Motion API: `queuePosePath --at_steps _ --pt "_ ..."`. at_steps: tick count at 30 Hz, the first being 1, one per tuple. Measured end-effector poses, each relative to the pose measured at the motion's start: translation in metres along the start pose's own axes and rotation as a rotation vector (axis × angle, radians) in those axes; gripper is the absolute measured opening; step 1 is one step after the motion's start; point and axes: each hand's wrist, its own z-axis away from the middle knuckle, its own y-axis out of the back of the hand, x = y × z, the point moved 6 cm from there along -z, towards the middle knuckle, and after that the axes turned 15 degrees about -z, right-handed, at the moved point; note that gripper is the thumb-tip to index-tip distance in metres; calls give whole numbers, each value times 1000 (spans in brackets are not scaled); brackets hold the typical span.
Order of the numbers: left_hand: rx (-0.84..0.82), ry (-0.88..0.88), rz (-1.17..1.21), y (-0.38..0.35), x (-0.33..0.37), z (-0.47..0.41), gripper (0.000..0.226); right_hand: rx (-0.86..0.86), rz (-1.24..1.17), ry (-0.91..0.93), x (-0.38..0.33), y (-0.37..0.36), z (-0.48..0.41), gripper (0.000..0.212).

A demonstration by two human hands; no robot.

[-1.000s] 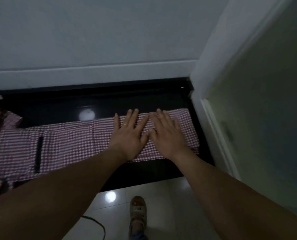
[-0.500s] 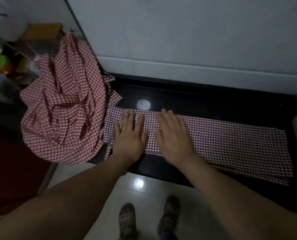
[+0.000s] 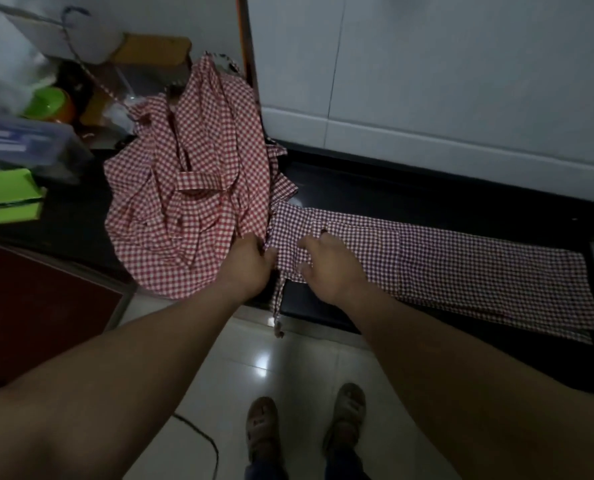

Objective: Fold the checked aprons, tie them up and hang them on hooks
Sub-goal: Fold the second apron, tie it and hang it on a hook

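Both hands work as the grip at the left end of the folded apron (image 3: 427,268). Left hand (image 3: 248,263) has its fingers curled and pinched on the cloth's left edge; right hand (image 3: 326,265) is curled too, fingertips tucked into the fabric just beside it, thumb at the near edge. That apron lies as a long flat strip across the black table (image 3: 427,199), running right toward the far corner, with one tie strap (image 3: 277,306) dangling over the near edge to the floor. A heap of unfolded aprons (image 3: 191,188) sits just left, touching the strip's end. Half a second ago both palms lay flat and spread on the cloth; now they have closed and gathered its end.
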Motion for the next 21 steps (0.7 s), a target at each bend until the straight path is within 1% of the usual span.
queuePosePath --at_steps 1,3,5,8,11,13,15,16,18,19,20,21 --pt "-15 39 17 2 -1 1 39 -33 -29 -41 0 -5 -1 39" --pt "-37 109 41 2 -3 8 49 -32 -47 -109 3 -7 -3 40" --pt "-110 78 -4 -6 -6 22 54 -43 -69 -164 2 -7 -6 40" --pt "-204 -39 -51 -26 -5 39 42 -51 -94 -217 2 -8 -8 41" --pt "-189 -33 -67 -29 1 41 32 -72 -85 -253 -3 -8 -8 41" --pt "-164 -29 -101 -27 5 40 20 -13 -10 -224 -11 -3 -7 42" --pt "-155 -11 -20 -28 4 39 17 61 55 -168 -16 -4 -4 37" --pt "-152 12 60 -28 1 38 18 52 29 -151 -14 -9 -1 36" --pt "-167 79 266 -27 -6 37 25 17 -81 -177 -12 -16 2 34" --pt "-179 121 365 -26 -9 33 25 50 -117 -186 -12 -14 1 29" --pt "-193 173 436 -28 -15 28 28 123 -139 -176 -11 -10 -1 23" --pt "-205 214 489 -31 -20 23 38 209 -146 -182 -10 -4 -1 18"
